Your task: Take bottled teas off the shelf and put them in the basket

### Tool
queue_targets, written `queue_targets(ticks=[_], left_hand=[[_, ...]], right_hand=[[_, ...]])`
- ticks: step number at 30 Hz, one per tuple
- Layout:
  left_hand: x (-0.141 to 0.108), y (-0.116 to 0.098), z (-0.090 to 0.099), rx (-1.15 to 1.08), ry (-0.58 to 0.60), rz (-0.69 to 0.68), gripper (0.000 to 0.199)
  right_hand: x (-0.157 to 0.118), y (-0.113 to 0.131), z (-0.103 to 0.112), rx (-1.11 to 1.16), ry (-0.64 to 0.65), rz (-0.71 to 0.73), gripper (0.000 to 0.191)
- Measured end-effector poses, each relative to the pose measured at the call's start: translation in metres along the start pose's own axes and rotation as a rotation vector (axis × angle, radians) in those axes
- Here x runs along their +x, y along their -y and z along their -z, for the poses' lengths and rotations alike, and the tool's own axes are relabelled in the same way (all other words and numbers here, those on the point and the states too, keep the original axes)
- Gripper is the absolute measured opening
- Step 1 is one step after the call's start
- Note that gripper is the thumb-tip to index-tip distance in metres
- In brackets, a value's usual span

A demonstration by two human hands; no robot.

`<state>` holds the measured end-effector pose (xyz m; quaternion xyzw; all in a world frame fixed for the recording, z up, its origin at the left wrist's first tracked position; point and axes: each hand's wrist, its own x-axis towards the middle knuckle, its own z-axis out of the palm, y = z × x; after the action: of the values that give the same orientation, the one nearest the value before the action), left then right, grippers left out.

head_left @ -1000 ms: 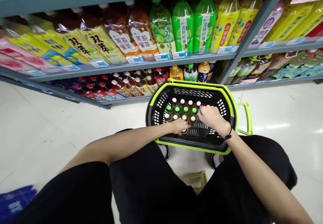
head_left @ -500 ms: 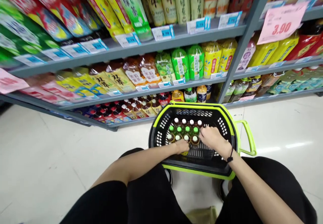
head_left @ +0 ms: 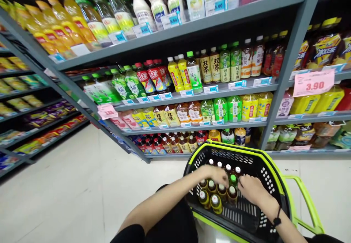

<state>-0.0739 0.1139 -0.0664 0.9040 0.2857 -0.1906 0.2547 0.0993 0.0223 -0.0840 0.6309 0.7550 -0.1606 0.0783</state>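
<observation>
A black shopping basket (head_left: 270, 159) with lime-green trim holds small drink bottles in rows. At the back stand white-capped bottles (head_left: 228, 167); one green-capped bottle (head_left: 233, 178) shows between my hands. Pale-capped dark bottles (head_left: 232, 192) come nearer, then two bottles of yellow drink (head_left: 216, 203) at the near left. My left hand (head_left: 215, 175) is over the middle rows, hiding some caps, its fingers curled down. Beside the green-capped bottle, at the right end of the rows, my right hand (head_left: 252, 188) is closed. What either hand grips, if anything, is hidden.
A shelf unit (head_left: 205, 128) full of bottled drinks rises just behind the basket. A pink price sign (head_left: 314, 84) hangs at the right. The basket's green handle (head_left: 308, 202) sticks out to the right. Snack shelves (head_left: 24, 129) line the left.
The view has swung up and left, so the basket appears lower and further right. My left hand has moved from the near row to the middle rows. Two yellow bottles now show in front.
</observation>
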Motion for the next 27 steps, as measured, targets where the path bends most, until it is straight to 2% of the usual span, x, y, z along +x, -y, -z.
queue_targets(ticks=[2, 5, 8, 10, 11, 12, 14, 16, 22, 27], left_hand=[[-0.032, 0.014, 0.062, -0.04, -0.287, 0.019, 0.027], [-0.092, 0.042, 0.163, 0.017, -0.818, 0.222, 0.034], [-0.155, 0.077, 0.258, 0.059, -1.203, 0.351, 0.041], [-0.192, 0.102, 0.306, 0.089, -1.459, 0.478, 0.044], [-0.206, 0.114, 0.323, 0.114, -1.69, 0.6, 0.04], [-0.218, 0.126, 0.336, 0.119, -1.829, 0.723, 0.039], [-0.234, 0.147, 0.352, 0.087, -1.888, 0.88, 0.048], [-0.241, 0.164, 0.358, 0.044, -1.837, 0.936, 0.06], [-0.236, 0.192, 0.361, 0.023, -1.726, 0.954, 0.084], [-0.232, 0.198, 0.353, 0.051, -1.716, 0.954, 0.083]], right_hand=[[-0.001, 0.003, 0.002, 0.016, 0.006, 0.004, 0.045], [0.001, 0.004, -0.002, 0.042, 0.013, 0.021, 0.044], [0.007, 0.001, -0.011, 0.066, 0.008, 0.035, 0.043], [0.013, -0.002, -0.018, 0.092, -0.009, 0.028, 0.04], [0.015, -0.004, -0.02, 0.104, -0.019, 0.019, 0.039], [0.018, -0.005, -0.021, 0.112, -0.028, 0.009, 0.037], [0.021, -0.005, -0.019, 0.11, -0.02, 0.0, 0.037], [0.024, -0.003, -0.014, 0.097, 0.018, 0.01, 0.041], [0.031, 0.014, 0.0, 0.069, 0.078, 0.057, 0.047], [0.036, 0.016, -0.002, 0.063, 0.104, 0.066, 0.047]])
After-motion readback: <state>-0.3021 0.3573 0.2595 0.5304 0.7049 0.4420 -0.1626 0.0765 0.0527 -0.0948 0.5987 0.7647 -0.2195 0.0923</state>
